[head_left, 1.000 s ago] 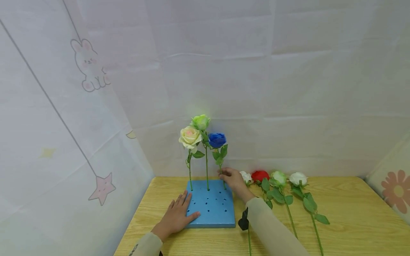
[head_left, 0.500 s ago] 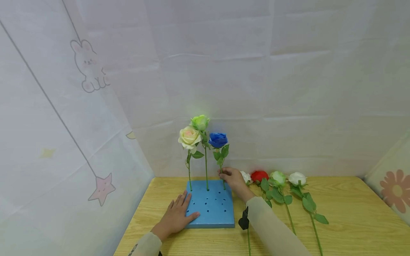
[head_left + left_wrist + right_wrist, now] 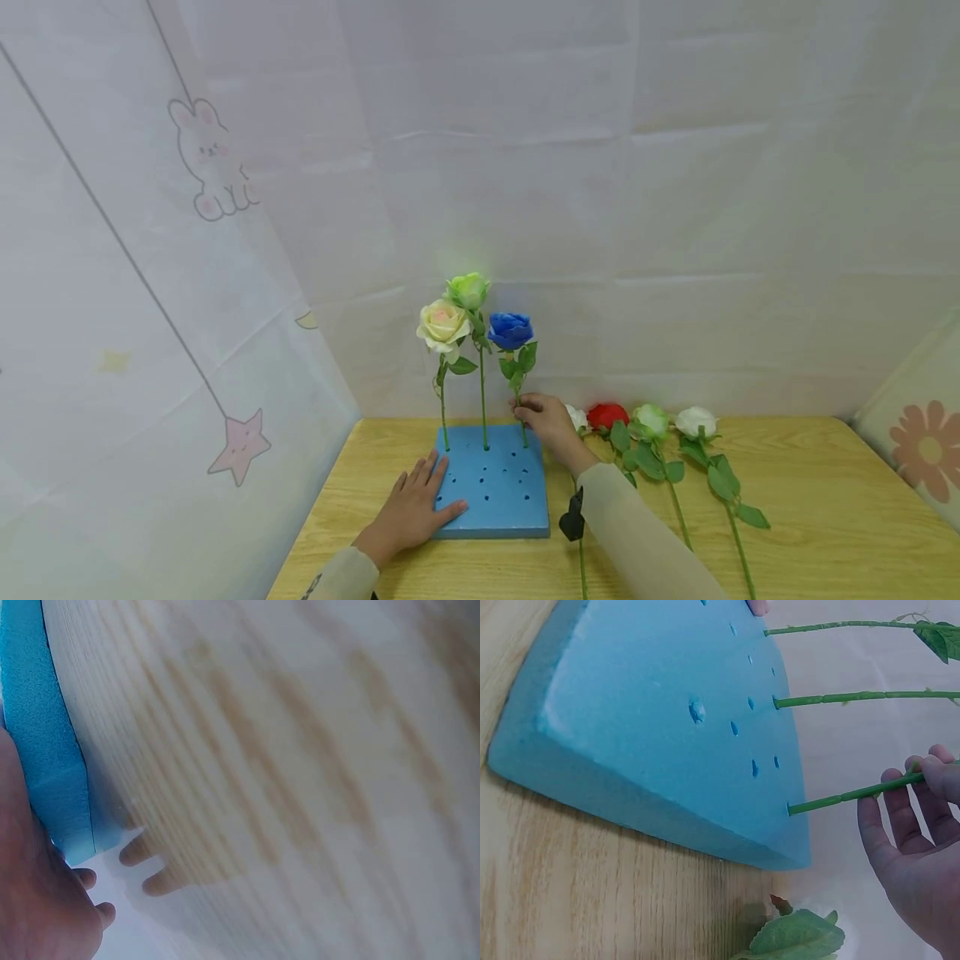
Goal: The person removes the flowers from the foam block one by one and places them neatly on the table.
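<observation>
A blue foam board (image 3: 498, 517) with several small holes lies on the table. My left hand (image 3: 411, 508) rests with spread fingers on its left edge. My right hand (image 3: 551, 423) pinches the stem of a blue rose (image 3: 511, 331), its lower end in a hole at the board's back right. In the right wrist view, thumb and fingers of the right hand (image 3: 922, 825) meet on that green stem (image 3: 825, 802). A cream rose (image 3: 442, 323) and a light green rose (image 3: 467, 290) stand upright in the back row's other holes.
Right of the board lie a red rose (image 3: 607, 415), a pale green rose (image 3: 651, 421) and a white rose (image 3: 696, 421), stems toward me. Another white rose (image 3: 577, 417) lies partly hidden behind my right arm. A pale cloth (image 3: 712, 208) hangs behind the wooden table (image 3: 810, 500).
The blue rose has shifted very slightly to the right in my right hand's pinch. My left hand stays on the board; the view has tipped a little.
</observation>
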Tool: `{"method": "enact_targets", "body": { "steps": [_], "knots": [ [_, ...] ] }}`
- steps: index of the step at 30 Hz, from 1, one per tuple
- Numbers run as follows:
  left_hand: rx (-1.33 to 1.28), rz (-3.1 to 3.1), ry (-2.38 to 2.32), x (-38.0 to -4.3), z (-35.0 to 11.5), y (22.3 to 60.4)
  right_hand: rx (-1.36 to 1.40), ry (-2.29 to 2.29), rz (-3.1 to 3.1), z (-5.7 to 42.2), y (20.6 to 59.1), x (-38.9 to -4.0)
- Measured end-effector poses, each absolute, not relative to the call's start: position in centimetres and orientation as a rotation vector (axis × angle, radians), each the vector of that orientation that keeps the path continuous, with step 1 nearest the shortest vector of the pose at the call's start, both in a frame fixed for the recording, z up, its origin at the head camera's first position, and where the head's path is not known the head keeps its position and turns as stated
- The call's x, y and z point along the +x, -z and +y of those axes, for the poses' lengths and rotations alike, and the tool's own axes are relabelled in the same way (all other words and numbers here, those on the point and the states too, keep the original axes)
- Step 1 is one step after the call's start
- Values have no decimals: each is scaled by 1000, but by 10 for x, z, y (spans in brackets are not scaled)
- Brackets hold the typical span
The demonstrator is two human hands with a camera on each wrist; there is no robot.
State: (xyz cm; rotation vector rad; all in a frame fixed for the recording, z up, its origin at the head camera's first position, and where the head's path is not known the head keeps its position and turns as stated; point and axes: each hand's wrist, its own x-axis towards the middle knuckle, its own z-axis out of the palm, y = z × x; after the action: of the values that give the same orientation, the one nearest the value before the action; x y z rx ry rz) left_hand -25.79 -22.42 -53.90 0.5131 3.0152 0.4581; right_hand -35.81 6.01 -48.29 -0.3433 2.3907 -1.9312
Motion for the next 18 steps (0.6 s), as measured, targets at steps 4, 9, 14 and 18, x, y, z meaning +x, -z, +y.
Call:
{"method": "enact_targets", "body": {
  "steps": [4, 9, 14, 18],
  "knots": [
    [511, 3011, -459, -257, -224, 538, -364, 1924, 2397, 61, 482, -357],
    [504, 3010, -444, -258, -226, 540, -357, 1930, 2406, 61, 480, -356],
    [513, 3013, -438, -258, -227, 540, -391, 1887, 2443, 61, 479, -356],
    [515, 3022, -422, -258, -226, 539, -454, 1845, 2462, 62, 477, -355]
  ]
}}
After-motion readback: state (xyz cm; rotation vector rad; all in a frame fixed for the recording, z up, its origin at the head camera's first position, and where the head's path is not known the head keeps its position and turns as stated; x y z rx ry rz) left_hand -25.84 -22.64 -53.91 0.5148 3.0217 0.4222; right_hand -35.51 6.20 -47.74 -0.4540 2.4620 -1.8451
